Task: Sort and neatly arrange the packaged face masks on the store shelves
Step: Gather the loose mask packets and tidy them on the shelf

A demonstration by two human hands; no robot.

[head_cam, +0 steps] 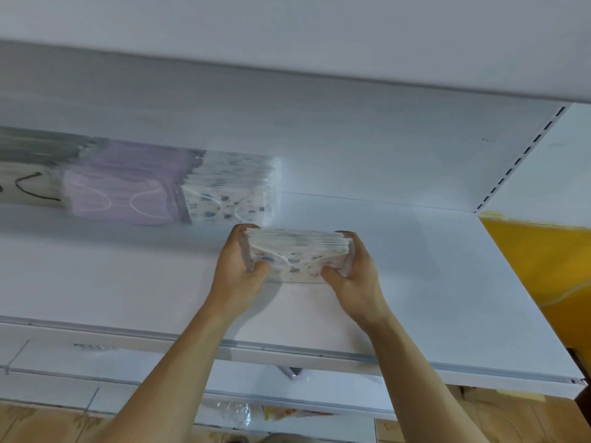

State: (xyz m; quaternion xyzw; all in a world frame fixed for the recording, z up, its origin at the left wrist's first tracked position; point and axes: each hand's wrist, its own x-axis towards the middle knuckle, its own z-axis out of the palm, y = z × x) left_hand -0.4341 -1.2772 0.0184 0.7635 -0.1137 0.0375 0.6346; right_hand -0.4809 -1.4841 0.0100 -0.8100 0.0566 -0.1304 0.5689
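White store shelf (415, 282) | far left: row of purple packs (118, 196) and printed packs (230, 193) | left hand (236, 273) and right hand (355, 276) clamp the ends of printed mask bundle (297, 254), mid-shelf | looks light, soft, slippery film; best squeezed at both ends

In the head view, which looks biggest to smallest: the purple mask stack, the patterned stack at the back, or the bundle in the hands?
1. Purple stack
2. Patterned stack
3. Held bundle

The purple and patterned stacks look close, and blur hides their edges; the held bundle sits nearer the camera yet looks smallest.
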